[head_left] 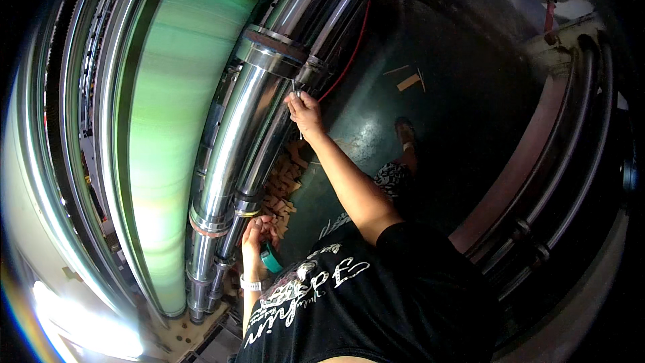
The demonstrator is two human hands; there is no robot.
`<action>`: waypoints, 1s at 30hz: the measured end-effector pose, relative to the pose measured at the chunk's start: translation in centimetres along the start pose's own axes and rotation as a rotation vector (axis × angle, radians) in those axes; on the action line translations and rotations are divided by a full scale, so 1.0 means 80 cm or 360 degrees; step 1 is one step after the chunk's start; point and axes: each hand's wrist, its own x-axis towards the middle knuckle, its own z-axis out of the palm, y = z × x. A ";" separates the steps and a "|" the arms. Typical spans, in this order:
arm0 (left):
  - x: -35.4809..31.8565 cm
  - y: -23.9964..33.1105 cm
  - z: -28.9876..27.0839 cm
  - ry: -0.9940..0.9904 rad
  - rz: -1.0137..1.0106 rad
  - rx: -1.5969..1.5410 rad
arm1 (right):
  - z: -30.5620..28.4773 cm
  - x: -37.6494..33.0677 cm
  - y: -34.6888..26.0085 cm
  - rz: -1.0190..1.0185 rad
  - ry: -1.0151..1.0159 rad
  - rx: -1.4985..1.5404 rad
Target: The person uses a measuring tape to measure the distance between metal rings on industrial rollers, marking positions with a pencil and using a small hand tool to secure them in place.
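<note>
My right hand (306, 113) is closed around a thin metal tool (293, 85), which looks like a hex key. Its upper end reaches the collar (310, 72) on the slimmer shaft, beside the wide ringed flange (272, 50) of the polished roller (235, 138). Lower down, my left hand (259, 231) is near a lower collar (247, 203) of the same shaft. Its fingers are curled, and I cannot make out what they hold, if anything. A teal object (270, 258) shows against that hand's wrist side, its kind unclear.
A broad green cylinder (171, 121) runs along the machine left of the rollers. Cardboard scraps (282, 191) are heaped on the floor under the shafts. Farther off lies a flat cardboard piece (408, 83), and a red cable (346, 67) passes behind the shaft. More rails (571, 148) stand at the right.
</note>
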 end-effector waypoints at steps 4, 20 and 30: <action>-0.003 0.012 0.014 0.0034 0.0016 0.0056 | 0.010 0.015 0.015 -0.0225 0.0158 0.0076; -0.009 0.000 0.012 0.0039 0.0023 -0.0003 | 0.045 0.037 0.043 0.0060 0.0329 0.0628; -0.023 -0.010 0.029 0.0134 0.0004 -0.0008 | 0.069 0.054 0.039 -0.0005 0.0458 0.0807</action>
